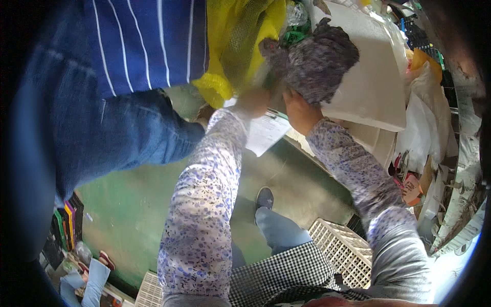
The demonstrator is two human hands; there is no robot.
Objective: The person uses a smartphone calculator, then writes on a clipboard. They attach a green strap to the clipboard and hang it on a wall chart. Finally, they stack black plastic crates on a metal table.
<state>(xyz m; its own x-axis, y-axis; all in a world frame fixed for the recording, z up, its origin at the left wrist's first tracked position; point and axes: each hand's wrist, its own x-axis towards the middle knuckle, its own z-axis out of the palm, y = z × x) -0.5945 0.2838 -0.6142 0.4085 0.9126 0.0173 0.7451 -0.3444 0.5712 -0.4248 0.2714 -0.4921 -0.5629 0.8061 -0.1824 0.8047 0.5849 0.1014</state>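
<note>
My right hand [300, 111] is closed at the lower left edge of a crumpled dark purple-grey bundle [322, 61], whose material I cannot make out. Some of its fingers are hidden against the bundle. My left hand [254, 102] is just left of it, smeared by motion, so its fingers do not show clearly. Beyond the left hand hangs a yellow mesh bag [240, 46]. A sheet of white paper [267, 134] lies below and between my hands. Green and clear plastic [296, 30] shows behind the bundle.
A thick white slab [365, 97] lies under and right of the bundle. Another person in jeans [128, 135] and a striped blue apron [146, 41] stands close at left. White plastic bags [422, 128] are piled at right. A cream slatted crate [342, 250] stands on the green floor [133, 204].
</note>
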